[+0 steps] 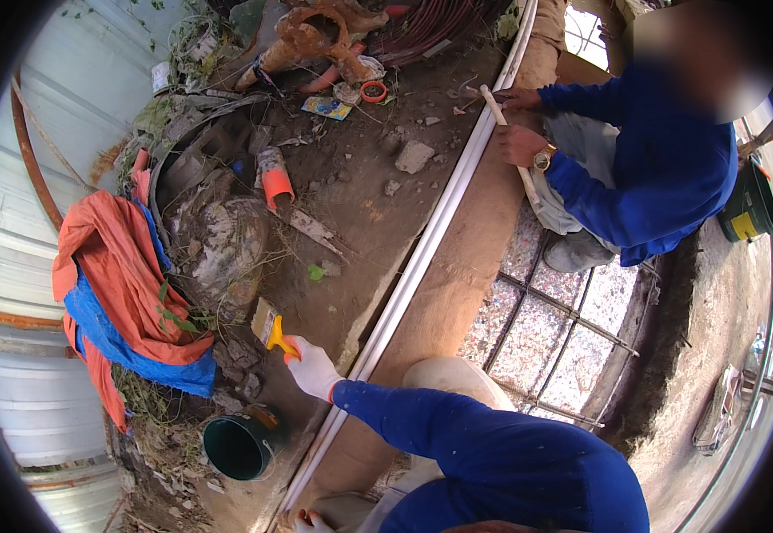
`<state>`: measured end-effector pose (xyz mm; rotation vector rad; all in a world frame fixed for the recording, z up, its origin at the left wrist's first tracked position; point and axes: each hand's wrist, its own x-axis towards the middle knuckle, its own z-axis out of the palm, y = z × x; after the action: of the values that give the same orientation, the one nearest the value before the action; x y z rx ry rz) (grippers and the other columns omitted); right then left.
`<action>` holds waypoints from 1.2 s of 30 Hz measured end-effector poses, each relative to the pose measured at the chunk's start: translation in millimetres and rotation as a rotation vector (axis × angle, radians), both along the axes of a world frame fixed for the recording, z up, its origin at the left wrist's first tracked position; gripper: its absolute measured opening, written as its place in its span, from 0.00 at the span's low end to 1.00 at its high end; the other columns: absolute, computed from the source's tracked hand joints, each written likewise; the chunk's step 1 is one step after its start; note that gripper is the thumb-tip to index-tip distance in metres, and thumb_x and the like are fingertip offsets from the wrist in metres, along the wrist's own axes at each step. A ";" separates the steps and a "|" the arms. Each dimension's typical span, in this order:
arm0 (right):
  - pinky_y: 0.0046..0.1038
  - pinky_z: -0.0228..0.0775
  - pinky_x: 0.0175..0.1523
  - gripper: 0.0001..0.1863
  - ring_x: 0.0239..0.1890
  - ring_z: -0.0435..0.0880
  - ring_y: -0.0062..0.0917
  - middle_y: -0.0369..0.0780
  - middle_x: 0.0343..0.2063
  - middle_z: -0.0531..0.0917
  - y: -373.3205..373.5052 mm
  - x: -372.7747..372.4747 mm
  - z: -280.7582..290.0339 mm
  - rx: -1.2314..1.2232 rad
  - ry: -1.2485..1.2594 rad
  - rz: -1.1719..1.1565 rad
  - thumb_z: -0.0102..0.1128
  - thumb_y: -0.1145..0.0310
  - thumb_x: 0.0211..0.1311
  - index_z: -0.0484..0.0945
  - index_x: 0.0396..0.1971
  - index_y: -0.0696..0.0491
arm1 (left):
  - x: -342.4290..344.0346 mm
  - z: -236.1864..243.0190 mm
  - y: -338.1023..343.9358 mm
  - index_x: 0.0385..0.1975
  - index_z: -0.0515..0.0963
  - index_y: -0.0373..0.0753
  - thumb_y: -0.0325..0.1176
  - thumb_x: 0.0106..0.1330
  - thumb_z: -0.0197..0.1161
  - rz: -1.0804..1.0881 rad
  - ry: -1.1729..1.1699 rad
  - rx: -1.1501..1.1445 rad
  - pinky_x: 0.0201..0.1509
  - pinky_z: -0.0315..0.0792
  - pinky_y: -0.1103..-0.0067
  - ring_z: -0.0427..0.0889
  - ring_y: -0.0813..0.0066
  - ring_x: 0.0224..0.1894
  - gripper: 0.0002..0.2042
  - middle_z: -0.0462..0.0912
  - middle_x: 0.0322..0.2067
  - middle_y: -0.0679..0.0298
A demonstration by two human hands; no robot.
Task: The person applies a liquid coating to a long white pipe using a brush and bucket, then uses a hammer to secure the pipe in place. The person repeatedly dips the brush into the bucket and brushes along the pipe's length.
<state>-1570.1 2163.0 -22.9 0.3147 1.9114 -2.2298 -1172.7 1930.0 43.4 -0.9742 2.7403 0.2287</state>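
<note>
Head view: the gloved right hand grips a flat, yellow-handled bristle brush.

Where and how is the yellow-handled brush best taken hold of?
Probably by the narrow yellow handle, from the lower right of the picture, where the gloved hand already grips it. The brush's broad, pale head points to the upper left, away from that hand, so approaching from the handle end should keep the fingers off it.
</note>
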 end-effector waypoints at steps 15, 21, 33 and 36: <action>0.19 0.73 0.36 0.25 0.38 0.81 0.14 0.36 0.42 0.85 -8.1 -7.9 -5.8 -0.305 -0.218 0.084 0.56 0.75 0.79 0.72 0.73 0.53 | -77.0 62.8 49.8 0.63 0.82 0.39 0.49 0.79 0.56 0.201 -0.133 0.150 0.76 0.62 0.51 0.78 0.40 0.65 0.24 0.84 0.61 0.43; 0.17 0.69 0.33 0.25 0.34 0.76 0.13 0.35 0.41 0.83 -12.0 -13.5 -12.7 -0.443 -0.277 0.150 0.54 0.74 0.82 0.72 0.74 0.51 | -74.9 41.7 22.5 0.58 0.84 0.38 0.46 0.77 0.60 0.172 -0.056 0.206 0.70 0.70 0.54 0.81 0.42 0.60 0.21 0.86 0.55 0.45; 0.19 0.65 0.29 0.25 0.21 0.69 0.14 0.40 0.36 0.85 -14.2 -21.0 -36.9 -0.521 -0.396 0.139 0.55 0.72 0.82 0.71 0.74 0.50 | -52.4 3.6 -25.1 0.62 0.83 0.40 0.55 0.72 0.65 0.106 -0.080 0.293 0.64 0.77 0.54 0.83 0.40 0.60 0.28 0.86 0.56 0.44; 0.19 0.66 0.29 0.25 0.21 0.69 0.14 0.40 0.36 0.85 -13.4 -21.3 -39.4 -0.523 -0.408 0.124 0.55 0.71 0.82 0.71 0.75 0.51 | -90.6 32.9 2.3 0.62 0.81 0.34 0.46 0.77 0.59 0.096 -0.296 0.182 0.71 0.72 0.61 0.80 0.45 0.65 0.24 0.84 0.61 0.45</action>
<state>-1591.4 2149.6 -62.2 0.4995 1.0741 -2.2608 -1263.4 1932.3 76.3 -1.0020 2.3644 0.3167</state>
